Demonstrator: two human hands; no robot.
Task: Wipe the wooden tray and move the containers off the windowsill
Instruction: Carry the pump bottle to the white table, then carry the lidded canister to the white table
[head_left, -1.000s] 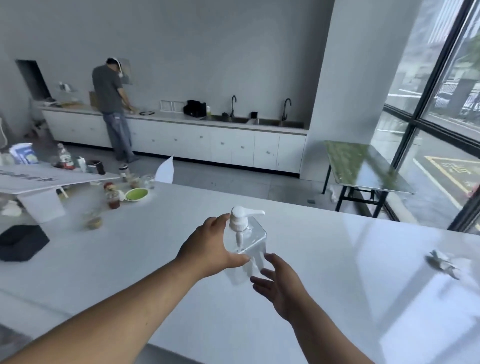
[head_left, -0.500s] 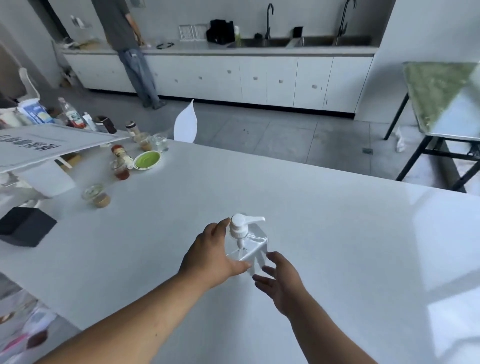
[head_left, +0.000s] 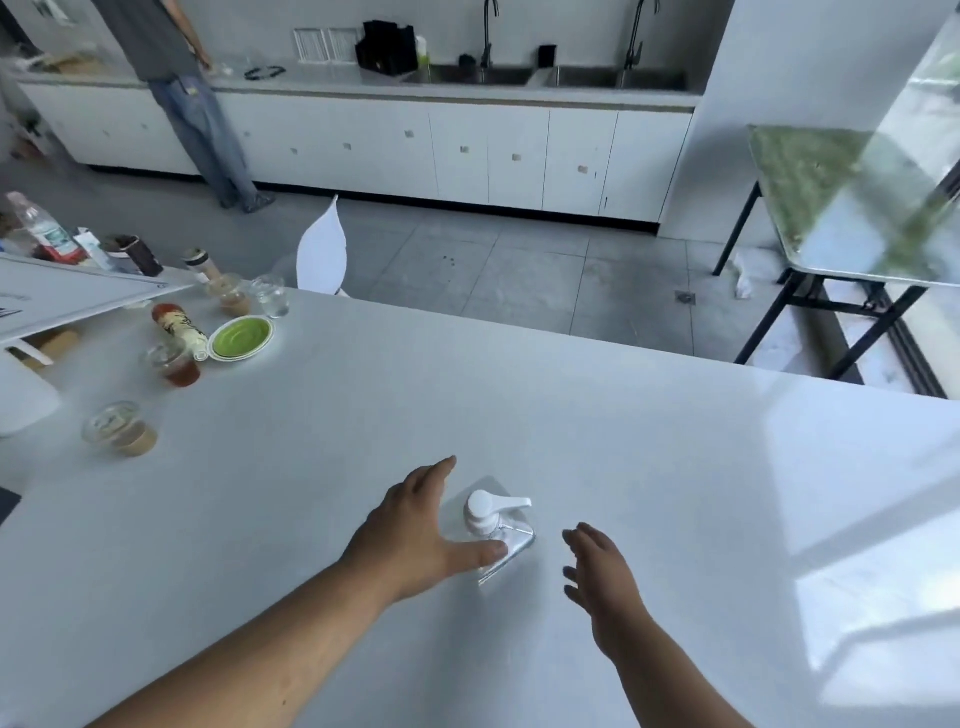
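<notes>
A clear square pump bottle (head_left: 494, 514) with a white pump head stands upright on the white counter (head_left: 649, 457), near its front middle. My left hand (head_left: 415, 525) is spread around the bottle's left side, fingers straight past its far corner and thumb lying against its near face, not clamped. To the right of the bottle, my right hand (head_left: 597, 577) hovers with fingers apart, a palm's width clear of it. No wooden tray or windowsill is in view.
At the counter's left end stand a green bowl (head_left: 240, 338), a lying sauce bottle (head_left: 176, 325), several lidded cups (head_left: 119, 428) and a white board (head_left: 62, 301). A white chair back (head_left: 322, 254) rises behind. A person (head_left: 182, 78) stands at the far kitchen counter. A green-topped table (head_left: 841, 208) is at right.
The bottle has come down onto the counter. My left hand has loosened and spread its fingers, and my right hand has drawn away to the right. The view has tilted downward.
</notes>
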